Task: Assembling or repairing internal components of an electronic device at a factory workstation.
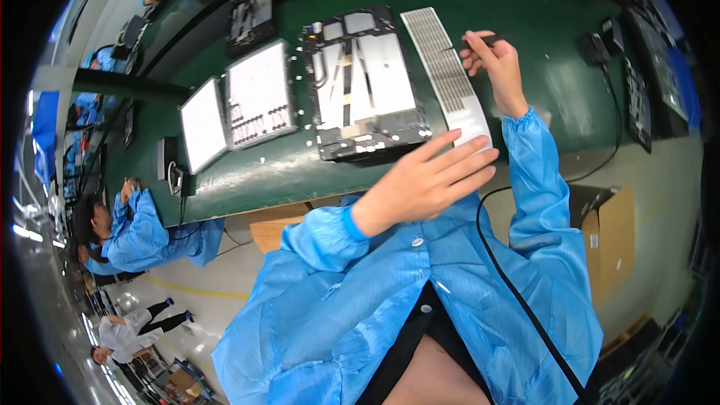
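Observation:
A long white sheet (466, 114) with rows of small grey labels lies at a slant on the green bench, its lower end bare. My left hand (424, 180) is open, palm down and fingers spread, its fingertips on or just over that bare end. My right hand (495, 67) is beside the sheet's upper right edge, thumb and fingers pinched on a small dark thin tool (491, 40) whose kind I cannot make out. To the left of the sheet rests a black tray-like unit (366, 75) with silver-white panels and black strips.
Further left stand a clear-edged tray (259, 90) with rows of small dark-tipped pieces, a white panel (202, 126) and another dark unit (251, 19). A black cable (517, 292) crosses my front. A co-worker in blue (135, 232) sits at left; a cardboard box (615, 244) stands at right.

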